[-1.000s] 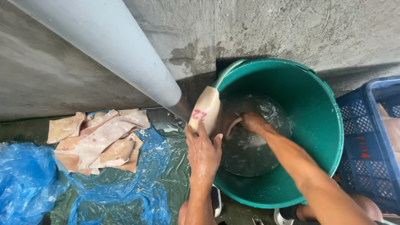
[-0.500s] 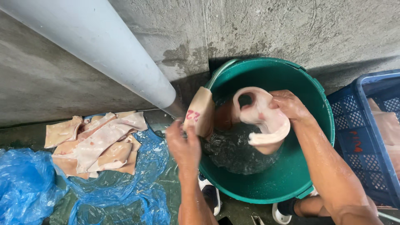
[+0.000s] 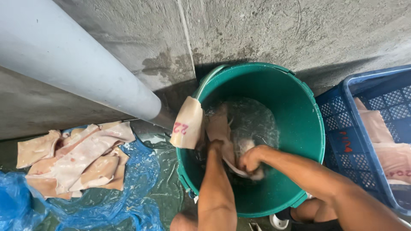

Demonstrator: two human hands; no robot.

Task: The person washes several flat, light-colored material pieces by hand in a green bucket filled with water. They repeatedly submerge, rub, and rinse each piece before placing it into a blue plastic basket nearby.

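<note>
Both hands have gone back down into the green bucket [image 3: 299,141] since half a second ago, when the right one held a curled pale piece up above the water and the left was raised near the rim. Now the left hand [image 3: 215,147] and the right hand [image 3: 250,159] meet low in the tub, both closed on a pale slab of pork skin [image 3: 222,130] that lies half under the water. The right hand's fingers curl around its lower edge; the left hand's grip is partly hidden behind the wrist, but it appears clamped on the same piece.

As far as the work goes, I judge it about midway. On the person's left, a heap of pork skin pieces [image 3: 72,158] lies spread on blue plastic sheeting [image 3: 141,201] on the ground. On the right, more slabs [image 3: 376,128] sit in a blue plastic crate [image 3: 346,128]. Which pile is finished and which is waiting cannot be told from this view.

The piece in hand looks limp, wet and pinkish-cream, folding where it is gripped. Another slab [image 3: 187,124], cream-coloured with red stamped marks, hangs draped over the bucket's near-left rim, half in and half out.

Beyond the bucket, a thick grey pipe [image 3: 81,72] slants down in front of a stained concrete wall [image 3: 278,34].
</note>
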